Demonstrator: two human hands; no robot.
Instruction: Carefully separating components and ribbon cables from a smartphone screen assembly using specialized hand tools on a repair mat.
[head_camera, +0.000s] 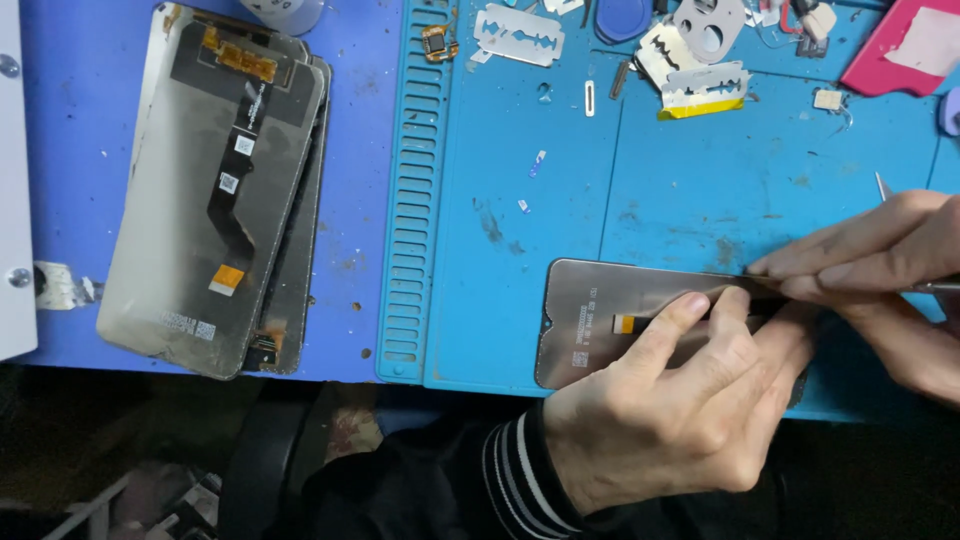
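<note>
A phone display panel (595, 320) lies back-side up on the blue work mat (540, 200), its grey metal back and a black flex strip with an orange tab showing. My left hand (680, 400) rests on the panel, thumb and fingers pressing near the flex strip. My right hand (880, 280) comes in from the right and pinches thin metal tweezers (935, 288) against the panel's upper right edge. The right part of the panel is hidden under both hands.
A stack of similar display panels (215, 190) lies at the left on the blue tabletop. Razor blades (520, 35), small metal parts and a pink item (905, 45) sit along the mat's far edge. The table's front edge runs just below the panel.
</note>
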